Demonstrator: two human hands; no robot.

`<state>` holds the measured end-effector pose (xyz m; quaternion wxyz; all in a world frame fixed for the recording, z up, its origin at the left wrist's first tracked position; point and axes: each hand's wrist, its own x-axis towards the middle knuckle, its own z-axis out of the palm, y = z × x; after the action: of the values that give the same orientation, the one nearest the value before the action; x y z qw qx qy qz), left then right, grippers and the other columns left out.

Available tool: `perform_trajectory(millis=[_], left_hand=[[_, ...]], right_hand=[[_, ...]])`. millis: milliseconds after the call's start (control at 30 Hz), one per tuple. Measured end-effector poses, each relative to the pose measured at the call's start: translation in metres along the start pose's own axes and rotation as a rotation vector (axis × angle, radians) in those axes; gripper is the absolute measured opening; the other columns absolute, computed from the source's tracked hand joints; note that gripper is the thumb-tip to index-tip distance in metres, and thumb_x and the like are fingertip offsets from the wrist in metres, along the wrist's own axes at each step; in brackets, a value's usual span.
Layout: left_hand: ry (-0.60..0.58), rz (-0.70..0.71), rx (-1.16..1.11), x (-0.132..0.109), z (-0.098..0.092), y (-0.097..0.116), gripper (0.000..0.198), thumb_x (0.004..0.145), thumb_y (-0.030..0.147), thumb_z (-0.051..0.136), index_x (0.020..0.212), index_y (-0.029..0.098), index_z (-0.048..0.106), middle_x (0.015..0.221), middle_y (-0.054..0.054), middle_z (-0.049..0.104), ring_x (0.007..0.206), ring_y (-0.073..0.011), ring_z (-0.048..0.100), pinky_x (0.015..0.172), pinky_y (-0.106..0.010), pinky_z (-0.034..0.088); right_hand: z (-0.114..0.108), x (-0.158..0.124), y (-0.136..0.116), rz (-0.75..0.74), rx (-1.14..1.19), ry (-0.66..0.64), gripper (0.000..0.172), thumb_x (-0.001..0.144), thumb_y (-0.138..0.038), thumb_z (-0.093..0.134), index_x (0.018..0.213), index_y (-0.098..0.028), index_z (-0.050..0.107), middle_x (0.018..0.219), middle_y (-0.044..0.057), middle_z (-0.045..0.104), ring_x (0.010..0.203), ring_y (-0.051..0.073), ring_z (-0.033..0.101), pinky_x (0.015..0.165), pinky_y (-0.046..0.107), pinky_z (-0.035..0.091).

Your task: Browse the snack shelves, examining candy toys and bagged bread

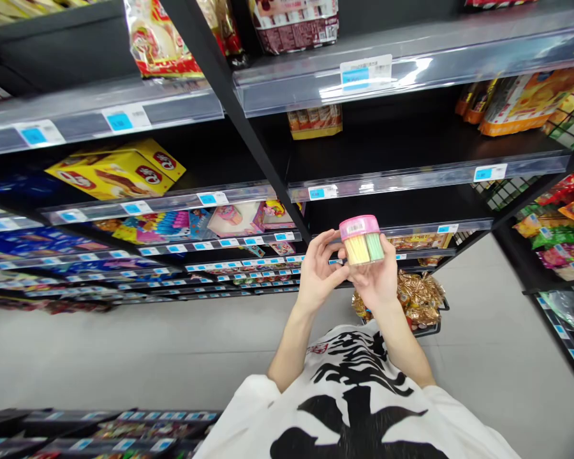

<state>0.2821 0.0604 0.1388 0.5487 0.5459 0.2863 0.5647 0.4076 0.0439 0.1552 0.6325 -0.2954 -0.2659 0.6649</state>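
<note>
A small round clear plastic tub (363,248) with a pink lid is held up in front of my chest. Yellow sticks and green sticks show through its wall, and a barcode label is on the lid. My right hand (380,274) grips the tub from the right and from below, its thumb along the side. On the other side, my left hand (319,268) has bent, loosely spread fingers against the tub's left edge, with the thumb near its base. The far fingertips are partly hidden behind the tub.
Dark shelves with price tags rise in front, carrying yellow boxes (124,169), snack bags (530,102) and toy-like boxes (236,218). A basket of gold-wrapped packs (418,296) stands on the grey floor (148,344) beyond my right forearm. More racks (564,331) stand at right and behind.
</note>
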Motion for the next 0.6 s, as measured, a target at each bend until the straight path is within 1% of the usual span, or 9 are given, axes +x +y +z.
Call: perform_trajectory(millis=[67, 133, 233, 300, 367, 500, 600], left_hand=[[0.068, 0.072, 0.115, -0.002, 0.004, -0.003, 0.053, 0.079, 0.035, 0.088, 0.126, 0.029, 0.063, 0.145, -0.011, 0.055, 0.115, -0.0238, 0.065, 0.064, -0.021, 0.056], [0.129, 0.150, 0.233, -0.005, 0.008, -0.004, 0.040, 0.080, 0.030, 0.087, 0.115, 0.026, 0.068, 0.140, -0.010, 0.056, 0.110, -0.0222, 0.068, 0.059, -0.019, 0.054], [0.180, 0.274, 0.407, -0.010, 0.012, -0.004, 0.027, 0.080, 0.025, 0.087, 0.103, 0.024, 0.073, 0.122, -0.009, 0.064, 0.103, -0.0229, 0.070, 0.059, -0.023, 0.055], [0.188, 0.346, 0.497, -0.014, 0.014, -0.004, 0.023, 0.081, 0.023, 0.085, 0.101, 0.024, 0.075, 0.114, -0.007, 0.069, 0.099, -0.0230, 0.070, 0.060, -0.026, 0.056], [0.192, 0.384, 0.552, -0.016, 0.016, -0.005, 0.022, 0.082, 0.023, 0.084, 0.102, 0.025, 0.075, 0.112, -0.007, 0.071, 0.094, -0.0220, 0.070, 0.060, -0.028, 0.056], [0.202, 0.371, 0.580, -0.019, 0.017, -0.006, 0.021, 0.083, 0.025, 0.083, 0.103, 0.026, 0.076, 0.113, -0.006, 0.071, 0.091, -0.0220, 0.070, 0.059, -0.029, 0.056], [0.195, 0.368, 0.562, -0.019, 0.017, -0.006, 0.023, 0.084, 0.024, 0.082, 0.105, 0.026, 0.075, 0.115, -0.007, 0.071, 0.095, -0.0234, 0.070, 0.061, -0.030, 0.057]], right_hand=[[0.001, 0.004, 0.002, 0.035, 0.117, 0.013, 0.060, 0.092, -0.073, 0.038, 0.093, -0.019, 0.062, 0.073, 0.002, 0.069, 0.037, 0.006, 0.022, 0.036, 0.023, 0.033], [-0.002, 0.008, 0.006, 0.079, 0.195, 0.000, 0.059, 0.091, -0.074, 0.041, 0.093, -0.019, 0.062, 0.072, 0.001, 0.065, 0.040, 0.007, 0.019, 0.035, 0.023, 0.029], [-0.010, 0.012, 0.012, 0.136, 0.259, -0.041, 0.059, 0.090, -0.073, 0.043, 0.092, -0.018, 0.064, 0.068, -0.002, 0.058, 0.043, 0.009, 0.018, 0.038, 0.023, 0.034], [-0.015, 0.013, 0.016, 0.128, 0.266, -0.041, 0.059, 0.091, -0.072, 0.043, 0.091, -0.018, 0.066, 0.066, -0.003, 0.055, 0.044, 0.009, 0.019, 0.043, 0.025, 0.040], [-0.018, 0.013, 0.019, 0.099, 0.231, -0.043, 0.059, 0.092, -0.071, 0.042, 0.091, -0.017, 0.068, 0.065, -0.003, 0.054, 0.045, 0.009, 0.019, 0.047, 0.027, 0.044], [-0.022, 0.013, 0.021, 0.060, 0.161, -0.054, 0.059, 0.093, -0.070, 0.042, 0.096, -0.018, 0.069, 0.065, -0.004, 0.054, 0.043, 0.009, 0.022, 0.050, 0.029, 0.049], [-0.021, 0.012, 0.020, 0.072, 0.169, -0.047, 0.061, 0.093, -0.072, 0.040, 0.094, -0.018, 0.068, 0.066, -0.003, 0.054, 0.043, 0.009, 0.022, 0.047, 0.027, 0.047]])
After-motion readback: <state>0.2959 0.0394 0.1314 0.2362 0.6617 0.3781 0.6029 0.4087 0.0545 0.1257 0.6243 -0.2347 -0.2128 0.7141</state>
